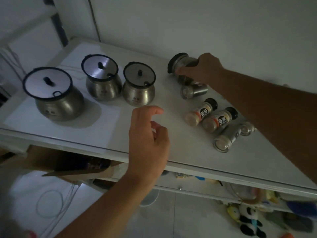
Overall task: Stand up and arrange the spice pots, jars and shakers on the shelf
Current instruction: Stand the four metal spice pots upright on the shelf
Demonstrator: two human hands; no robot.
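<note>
I see right hand (204,69) grasping tilted dark-lidded glass jar (180,66) on shelf (154,93); left hand (147,140) hovers released, fingers curled. Three steel pots (103,83) upright; shakers (200,114) lying.

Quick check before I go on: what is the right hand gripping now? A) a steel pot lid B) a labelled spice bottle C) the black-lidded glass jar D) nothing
C: the right hand is closed around the black-lidded glass jar, tilted at the back of the shelf.

A dim home storage corner — white shelf (171,145) of spice pots (59,98), cardboard box (68,162), plush toys (248,219) below.
</note>
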